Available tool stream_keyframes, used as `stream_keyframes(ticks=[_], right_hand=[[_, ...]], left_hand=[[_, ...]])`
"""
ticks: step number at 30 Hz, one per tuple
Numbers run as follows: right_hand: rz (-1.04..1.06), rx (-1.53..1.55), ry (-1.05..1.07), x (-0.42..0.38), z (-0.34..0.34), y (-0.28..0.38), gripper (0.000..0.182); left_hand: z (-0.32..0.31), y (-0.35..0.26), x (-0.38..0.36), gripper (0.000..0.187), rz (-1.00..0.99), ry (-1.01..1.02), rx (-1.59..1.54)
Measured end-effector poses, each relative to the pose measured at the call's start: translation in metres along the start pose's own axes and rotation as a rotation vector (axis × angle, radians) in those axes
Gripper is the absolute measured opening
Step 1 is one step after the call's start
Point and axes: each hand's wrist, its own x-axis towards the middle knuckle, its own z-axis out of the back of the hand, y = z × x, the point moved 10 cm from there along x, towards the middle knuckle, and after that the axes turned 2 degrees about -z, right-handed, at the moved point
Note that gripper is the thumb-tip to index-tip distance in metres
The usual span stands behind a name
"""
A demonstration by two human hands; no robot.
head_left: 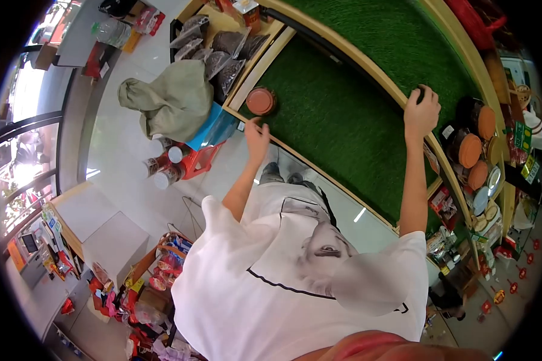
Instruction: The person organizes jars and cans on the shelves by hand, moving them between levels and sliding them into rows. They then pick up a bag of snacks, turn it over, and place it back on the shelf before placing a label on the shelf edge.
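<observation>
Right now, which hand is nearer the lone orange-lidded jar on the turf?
The left hand, just nearside of the jar; the right hand is well to its right, across the turf.

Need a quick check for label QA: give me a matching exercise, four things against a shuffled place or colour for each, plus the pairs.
Things:
1. Lone jar
2. Crumpled cloth
3. Shirt
4. Right hand

Place or colour:
A. White, with a printed picture
B. At the curved wooden rail
C. On the lower green turf
D. Plain grey-green

Pairs: 1-C, 2-D, 3-A, 4-B
</observation>
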Motion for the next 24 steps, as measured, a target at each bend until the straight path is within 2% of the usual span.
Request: stream_keyframes(ticks=[2, 3, 9, 12, 13, 14, 15, 16, 17, 18, 19, 20, 21, 22, 23, 24], right_hand=[[-0.016, 0.004, 0.019, -0.001, -0.002, -0.001, 0.027], [-0.023, 0.008, 0.024, 0.0, -0.002, -0.001, 0.027], [-0.024, 0.028, -0.042, -0.005, 0.004, -0.001, 0.024], [0.181, 0.139, -0.282, -0.015, 0.031, 0.022, 0.02], [0.291, 0.24, -0.349, -0.021, 0.043, 0.039, 0.014], [0.309, 0.288, -0.437, -0.044, 0.06, 0.07, 0.011], [0.288, 0.377, -0.296, -0.065, 0.048, 0.086, 0.009], [0.441, 0.385, -0.257, -0.1, 0.038, 0.125, 0.005], [0.592, 0.4, -0.207, -0.135, 0.027, 0.162, 0.007], [0.567, 0.617, -0.007, -0.151, -0.002, 0.188, 0.01], [0.411, 0.836, 0.196, -0.174, -0.05, 0.208, 0.023], [0.257, 0.959, 0.327, -0.2, -0.104, 0.221, 0.042], [0.03, 0.928, 0.511, -0.237, -0.175, 0.226, 0.063], [-0.259, 0.83, 0.824, -0.28, -0.245, 0.231, 0.077], [-0.472, 0.869, 1.121, -0.298, -0.271, 0.243, 0.084], [-0.317, 1.215, 1.22, -0.311, -0.308, 0.275, 0.088]], left_hand=[[-0.018, 0.112, -0.001, 0.045, 0.398, -0.038, -0.202], [-0.028, 0.147, -0.002, 0.05, 0.594, -0.06, -0.303], [-0.046, 0.087, 0.077, 0.076, 0.389, 0.055, -0.38], [-0.06, 0.08, 0.097, 0.08, 0.36, 0.149, -0.36], [-0.058, 0.08, 0.101, 0.08, 0.3, 0.142, -0.395], [-0.06, 0.082, 0.102, 0.081, 0.224, 0.14, -0.441], [-0.069, 0.094, 0.092, 0.077, 0.322, 0.131, -0.663], [-0.087, 0.121, 0.087, 0.078, 0.353, 0.191, -0.724], [-0.093, 0.119, 0.081, 0.083, 0.429, 0.29, -0.854], [-0.11, 0.111, 0.088, 0.085, 0.468, 0.444, -0.994], [-0.117, 0.139, 0.095, 0.085, 0.41, 0.444, -0.859], [-0.095, 0.103, 0.084, 0.087, 0.525, 0.378, -0.908], [-0.095, 0.099, 0.094, 0.087, 0.437, 0.378, -0.883], [-0.105, 0.112, 0.09, 0.085, 0.483, 0.415, -0.94], [-0.105, 0.103, 0.09, 0.081, 0.512, 0.426, -0.908], [-0.093, 0.098, 0.082, 0.077, 0.561, 0.408, -0.872]])
